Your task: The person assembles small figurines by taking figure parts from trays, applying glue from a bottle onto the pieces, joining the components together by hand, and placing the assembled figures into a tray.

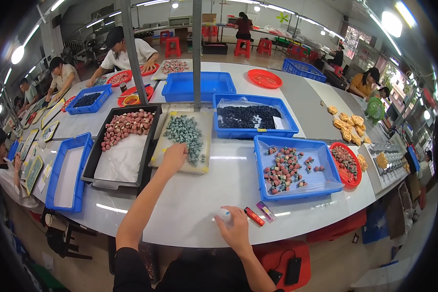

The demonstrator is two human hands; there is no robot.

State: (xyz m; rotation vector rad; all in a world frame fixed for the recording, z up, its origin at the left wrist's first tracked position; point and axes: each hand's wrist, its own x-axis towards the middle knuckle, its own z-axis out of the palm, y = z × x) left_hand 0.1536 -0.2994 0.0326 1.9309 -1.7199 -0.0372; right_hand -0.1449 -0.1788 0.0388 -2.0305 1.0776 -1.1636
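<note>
My left hand point(175, 156) reaches over a white board point(163, 141) and touches the near edge of a pile of small grey-green pieces point(185, 134). Its fingers are pinched together, and whatever is between them is hidden. Near the table's front edge, my right hand point(236, 228) curls its thumb and fingers around a small whitish rounded thing point(224, 214) with a blue spot; its kind is too unclear to name. Beside that hand lie a red stick-shaped object point(254, 217) and a purple one point(266, 211).
Left of the board stands a black tray point(88, 168) of pink pieces. A blue tray point(297, 193) of pink-and-green pieces is at right, next to a red plate point(354, 184). Behind are blue trays, one with dark pieces point(248, 117). Metal posts point(197, 58) rise mid-table. Co-workers sit further off.
</note>
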